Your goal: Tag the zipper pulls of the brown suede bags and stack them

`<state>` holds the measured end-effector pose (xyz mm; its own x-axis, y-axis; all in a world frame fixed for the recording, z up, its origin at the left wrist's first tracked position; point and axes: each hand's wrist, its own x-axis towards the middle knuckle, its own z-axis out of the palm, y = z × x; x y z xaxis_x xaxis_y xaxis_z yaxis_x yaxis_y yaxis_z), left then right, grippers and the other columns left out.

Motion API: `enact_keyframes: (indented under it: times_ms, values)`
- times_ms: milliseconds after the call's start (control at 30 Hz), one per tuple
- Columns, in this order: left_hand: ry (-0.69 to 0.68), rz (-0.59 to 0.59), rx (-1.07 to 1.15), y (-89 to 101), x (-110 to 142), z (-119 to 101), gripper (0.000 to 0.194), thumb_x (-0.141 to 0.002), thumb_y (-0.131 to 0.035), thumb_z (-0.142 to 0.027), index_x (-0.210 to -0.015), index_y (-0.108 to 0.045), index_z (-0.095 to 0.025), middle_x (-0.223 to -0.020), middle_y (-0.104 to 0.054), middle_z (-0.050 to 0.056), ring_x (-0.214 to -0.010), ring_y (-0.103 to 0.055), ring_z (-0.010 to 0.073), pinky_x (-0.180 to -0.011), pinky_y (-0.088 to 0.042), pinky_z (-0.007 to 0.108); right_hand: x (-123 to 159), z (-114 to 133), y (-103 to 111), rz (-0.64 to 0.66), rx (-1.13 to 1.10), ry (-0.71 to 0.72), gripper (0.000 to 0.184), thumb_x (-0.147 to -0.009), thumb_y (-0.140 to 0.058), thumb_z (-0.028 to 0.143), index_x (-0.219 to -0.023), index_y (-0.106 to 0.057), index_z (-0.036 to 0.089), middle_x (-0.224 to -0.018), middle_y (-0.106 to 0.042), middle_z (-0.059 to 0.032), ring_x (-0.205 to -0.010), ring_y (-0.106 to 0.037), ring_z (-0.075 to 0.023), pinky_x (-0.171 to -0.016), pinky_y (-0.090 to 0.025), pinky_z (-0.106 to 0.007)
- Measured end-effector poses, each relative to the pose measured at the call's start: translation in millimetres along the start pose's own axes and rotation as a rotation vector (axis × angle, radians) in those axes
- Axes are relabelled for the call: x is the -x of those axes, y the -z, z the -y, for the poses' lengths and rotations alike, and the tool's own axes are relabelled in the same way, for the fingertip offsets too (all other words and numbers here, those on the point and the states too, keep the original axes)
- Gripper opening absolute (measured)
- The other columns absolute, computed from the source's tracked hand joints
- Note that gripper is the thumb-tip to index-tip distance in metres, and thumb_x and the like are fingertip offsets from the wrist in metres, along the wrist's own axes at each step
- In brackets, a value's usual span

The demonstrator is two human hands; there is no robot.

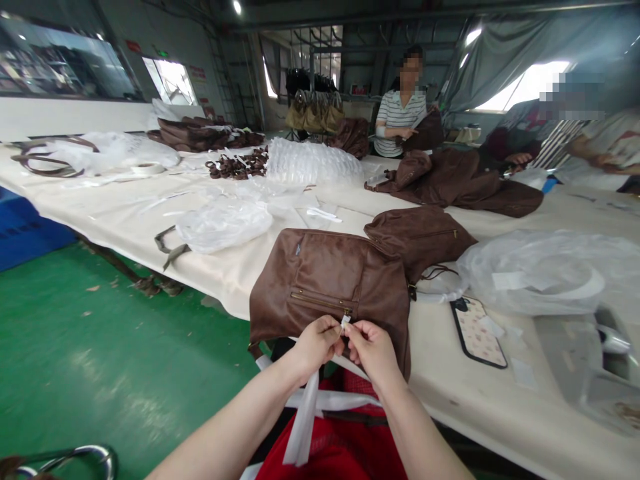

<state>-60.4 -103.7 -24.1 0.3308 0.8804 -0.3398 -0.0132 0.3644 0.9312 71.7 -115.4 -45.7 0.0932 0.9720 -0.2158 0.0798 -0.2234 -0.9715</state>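
Note:
A brown leather bag [327,280] lies at the near edge of the table, its zip pocket facing me. My left hand [317,343] and my right hand [373,347] meet just below the zip pull, both pinched on a small white tag [345,321]. White paper strips [305,420] hang down below my wrists over red cloth [333,453]. A second brown bag [417,237] lies just behind the first.
A patterned phone [477,331] lies to the right, beside clear plastic bags [545,270]. More plastic [223,225], brown straps [239,164] and brown bags [457,181] cover the long cream table [125,210]. Two other people work at the far side. Green floor [85,340] lies left.

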Motion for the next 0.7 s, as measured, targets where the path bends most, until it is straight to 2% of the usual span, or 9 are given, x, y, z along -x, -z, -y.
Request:
enact_keyframes:
  times_ms: [200,333,400,467,533,567,633,700]
  values:
    - [-0.006,0.087,0.075,11.0,-1,-13,0.030,-0.078,-0.060,-0.044,-0.078,-0.053,-0.015,-0.049,-0.048,-0.004,-0.035,-0.023,0.0024,-0.038,-0.009,0.018,-2,7,2,0.040,0.003,-0.045,0.041,-0.075,-0.062,0.058,-0.067,-0.058,0.018,-0.047,-0.051,0.0048,-0.036,-0.045,-0.0077,-0.033,-0.032,-0.017]
    - [0.186,0.316,0.296,14.0,-6,-15,0.017,-0.074,-0.060,-0.031,-0.076,-0.052,-0.016,-0.046,-0.039,-0.008,-0.032,-0.017,0.0019,-0.035,-0.007,0.017,-7,13,-3,0.052,0.003,-0.080,0.048,-0.074,-0.061,0.064,-0.065,-0.058,0.017,-0.046,-0.050,0.0048,-0.034,-0.045,-0.0075,-0.032,-0.032,-0.017]
    - [0.283,0.411,0.311,13.9,-5,-14,0.020,-0.075,-0.058,-0.034,-0.074,-0.053,-0.015,-0.046,-0.042,-0.006,-0.031,-0.026,0.0038,-0.034,-0.015,0.017,-7,17,-1,0.080,0.045,-0.080,0.051,-0.074,-0.059,0.066,-0.062,-0.056,0.017,-0.046,-0.051,0.0039,-0.034,-0.045,-0.0079,-0.033,-0.031,-0.018]
    - [0.261,0.417,0.205,19.8,1,-14,0.033,-0.079,-0.055,-0.046,-0.074,-0.056,-0.013,-0.052,-0.054,0.001,-0.040,-0.047,0.0088,-0.040,-0.032,0.018,-3,21,11,0.103,0.125,-0.023,0.052,-0.076,-0.056,0.067,-0.062,-0.056,0.018,-0.049,-0.054,0.0025,-0.036,-0.047,-0.0090,-0.036,-0.033,-0.020]
    - [0.109,0.289,0.035,38.1,8,-15,0.045,-0.079,-0.056,-0.057,-0.077,-0.061,-0.012,-0.070,-0.066,0.009,-0.061,-0.062,0.0154,-0.056,-0.047,0.024,4,25,34,0.034,0.245,0.076,0.050,-0.080,-0.052,0.067,-0.067,-0.058,0.019,-0.054,-0.059,0.0010,-0.043,-0.053,-0.0116,-0.043,-0.039,-0.022]
    - [0.007,0.173,-0.038,52.8,12,-17,0.047,-0.078,-0.058,-0.059,-0.081,-0.063,-0.012,-0.079,-0.069,0.011,-0.071,-0.065,0.0173,-0.065,-0.050,0.027,7,26,49,-0.050,0.326,0.125,0.049,-0.081,-0.051,0.066,-0.070,-0.060,0.020,-0.057,-0.061,0.0001,-0.047,-0.056,-0.0134,-0.048,-0.042,-0.024]
    - [-0.168,-0.144,-0.114,91.2,15,-19,0.048,-0.077,-0.059,-0.060,-0.087,-0.063,-0.013,-0.090,-0.071,0.012,-0.079,-0.066,0.0196,-0.073,-0.051,0.031,12,26,79,-0.261,0.521,0.192,0.045,-0.082,-0.051,0.064,-0.076,-0.063,0.021,-0.066,-0.066,-0.0025,-0.059,-0.062,-0.0176,-0.059,-0.046,-0.028]
    - [-0.241,-0.499,-0.114,134.8,13,-20,0.046,-0.077,-0.056,-0.059,-0.088,-0.061,-0.014,-0.087,-0.071,0.010,-0.077,-0.066,0.0213,-0.072,-0.052,0.033,11,23,103,-0.412,0.706,0.204,0.043,-0.079,-0.055,0.062,-0.084,-0.065,0.021,-0.080,-0.071,-0.0062,-0.069,-0.065,-0.0220,-0.067,-0.047,-0.032]
